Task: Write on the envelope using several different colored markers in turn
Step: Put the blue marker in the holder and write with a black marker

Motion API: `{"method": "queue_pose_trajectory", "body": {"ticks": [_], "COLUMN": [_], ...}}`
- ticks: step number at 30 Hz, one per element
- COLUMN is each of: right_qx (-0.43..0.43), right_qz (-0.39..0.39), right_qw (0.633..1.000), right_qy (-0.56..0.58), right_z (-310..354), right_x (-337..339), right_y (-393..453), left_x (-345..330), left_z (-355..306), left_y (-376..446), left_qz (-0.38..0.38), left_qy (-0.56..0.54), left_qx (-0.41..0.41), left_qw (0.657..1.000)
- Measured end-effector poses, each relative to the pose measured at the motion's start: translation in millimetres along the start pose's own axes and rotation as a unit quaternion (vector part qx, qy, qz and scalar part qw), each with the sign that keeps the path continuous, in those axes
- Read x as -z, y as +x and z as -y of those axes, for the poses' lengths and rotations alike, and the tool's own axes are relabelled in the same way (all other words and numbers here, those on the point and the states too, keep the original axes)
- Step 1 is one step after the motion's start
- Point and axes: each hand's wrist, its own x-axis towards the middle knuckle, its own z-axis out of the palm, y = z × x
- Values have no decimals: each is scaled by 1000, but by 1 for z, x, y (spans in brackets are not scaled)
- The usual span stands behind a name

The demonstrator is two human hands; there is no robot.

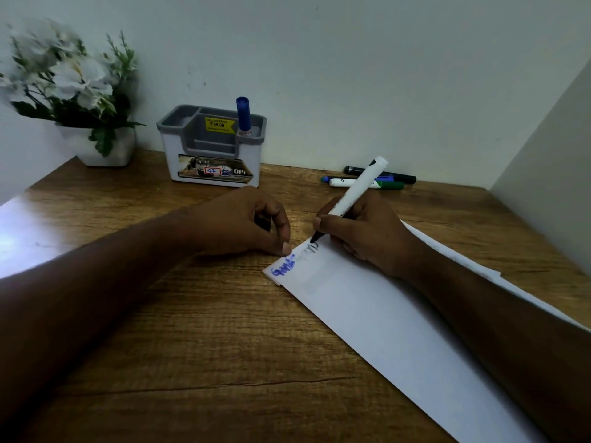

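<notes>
- Writing is under way: the right hand [361, 233] grips one white-barrelled marker [355, 193] with a black tip, and the tip touches the envelope [383, 318] near its far left corner.
- One envelope lies slantwise on the wooden worktop [192, 330], running from the middle of the view to the bottom right, where the frame edge cuts it off; the right forearm covers much of its far long edge.
- Two patches of writing show on it: a blue word [283, 268] at the corner and faint dark strokes beside the marker tip. Neither can be read.
- The left hand [243, 220] rests on the worktop with curled fingers, its thumb tip pressing the corner of the envelope; something dark sits inside the curled fingers, but what it is cannot be made out.
- Three markers [367, 180] lie side by side near the wall behind the right hand: one black, one blue, one white with a green cap. The held marker crosses in front of them and hides their middles.
- One grey and white organiser [212, 147] stands by the wall, with one blue marker [243, 116] upright in its right-hand compartment.
- One white pot of white flowers [73, 87] stands at far left, blurred.
</notes>
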Motion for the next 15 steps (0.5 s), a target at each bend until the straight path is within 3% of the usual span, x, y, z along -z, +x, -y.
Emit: {"method": "queue_pose_trajectory", "body": {"ticks": [6, 10, 12, 15], "right_qx": [0, 63, 64, 44], "right_qz": [-40, 70, 90, -8], "right_qw": [997, 989, 985, 992], "right_qy": [-60, -114, -135, -119], "right_z": [-2, 5, 7, 2], "right_x": [0, -1, -1, -3], "right_y": [1, -11, -14, -6], "left_x": [1, 0, 0, 1], "left_z": [0, 0, 0, 0], "left_y": [-1, 0, 1, 1], "left_qz": [0, 2, 5, 4], "left_qy": [-5, 1, 5, 4], "left_qx": [-3, -4, -5, -7], "left_qw": [1000, 1000, 1000, 1000]}}
